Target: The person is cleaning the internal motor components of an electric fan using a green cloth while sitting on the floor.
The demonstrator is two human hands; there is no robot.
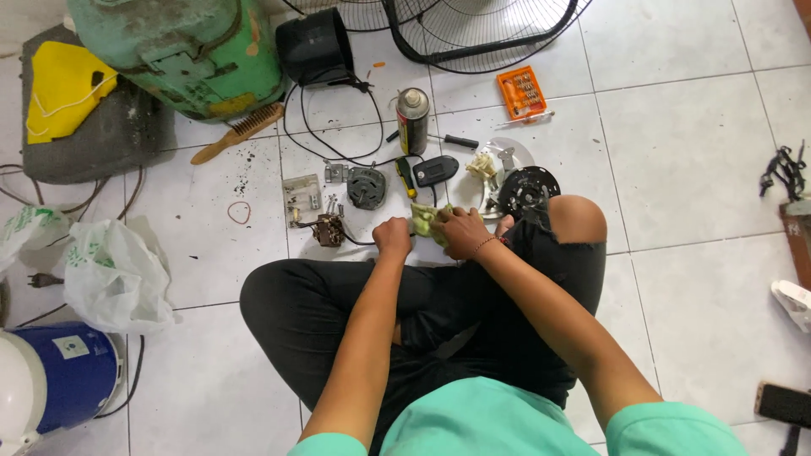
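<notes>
Left hand (393, 237): closed into a fist low over the floor, just beside the rag; whether it grips anything I cannot tell.
Right hand (463, 233): fingers curled around the rag, gripping it.
Rag (425, 221): pale green, bunched between both hands, above the tiled floor (676, 152) in front of the crossed legs.
Motor (367, 187): small, grey, just beyond the left hand.
Spray can (412, 120): upright, farther out.
Black disc (528, 191): beside the right knee.
Orange bit case (521, 91): near the fan guard (481, 29).
Brush (238, 132): lying left of the cables.
</notes>
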